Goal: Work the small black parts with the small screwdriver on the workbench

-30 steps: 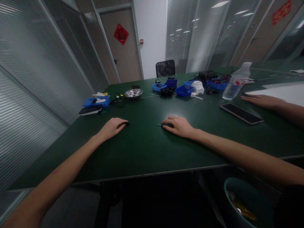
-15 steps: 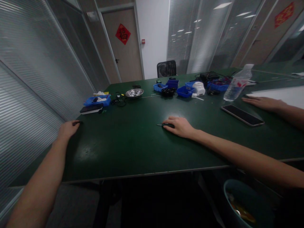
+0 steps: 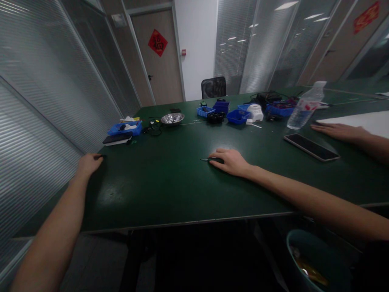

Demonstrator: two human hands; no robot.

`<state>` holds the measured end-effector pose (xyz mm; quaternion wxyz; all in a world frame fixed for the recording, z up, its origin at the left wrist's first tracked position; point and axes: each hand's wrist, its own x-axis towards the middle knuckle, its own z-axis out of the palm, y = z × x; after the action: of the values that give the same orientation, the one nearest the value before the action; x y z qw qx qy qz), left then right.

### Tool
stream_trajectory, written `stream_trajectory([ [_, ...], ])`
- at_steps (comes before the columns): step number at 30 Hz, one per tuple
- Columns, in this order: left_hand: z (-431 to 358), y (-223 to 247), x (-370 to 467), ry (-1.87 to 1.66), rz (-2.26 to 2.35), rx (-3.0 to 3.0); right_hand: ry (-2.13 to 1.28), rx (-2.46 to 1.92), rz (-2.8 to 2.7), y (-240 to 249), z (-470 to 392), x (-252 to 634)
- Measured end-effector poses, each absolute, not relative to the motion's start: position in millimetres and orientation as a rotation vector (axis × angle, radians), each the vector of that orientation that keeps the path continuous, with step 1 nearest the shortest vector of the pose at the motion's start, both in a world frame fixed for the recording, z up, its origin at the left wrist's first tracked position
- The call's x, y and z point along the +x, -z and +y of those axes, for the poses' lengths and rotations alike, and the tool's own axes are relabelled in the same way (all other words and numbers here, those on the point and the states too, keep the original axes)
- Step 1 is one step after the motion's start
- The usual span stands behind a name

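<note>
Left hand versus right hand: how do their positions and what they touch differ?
The left hand rests at the table's left edge on a small dark object; the right hand lies near the middle, covering a thin tool whose tip pokes out leftward. Both lie palm down on the green top.

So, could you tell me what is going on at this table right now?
A person leans over a green table, both hands down on it. The right hand covers a small dark tool whose thin metal tip pokes out to the left. The left hand rests at the table's left edge on a small dark object. Another person's hand lies flat at the far right, near a phone and a water bottle.
</note>
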<state>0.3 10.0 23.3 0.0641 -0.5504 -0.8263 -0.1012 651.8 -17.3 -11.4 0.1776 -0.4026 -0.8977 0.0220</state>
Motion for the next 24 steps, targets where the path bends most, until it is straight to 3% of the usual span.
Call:
stream_trajectory([
  [24,32,0,-39,0.378,-2.709,-1.485,-0.045,-1.152,-2.547,12,-17,652],
])
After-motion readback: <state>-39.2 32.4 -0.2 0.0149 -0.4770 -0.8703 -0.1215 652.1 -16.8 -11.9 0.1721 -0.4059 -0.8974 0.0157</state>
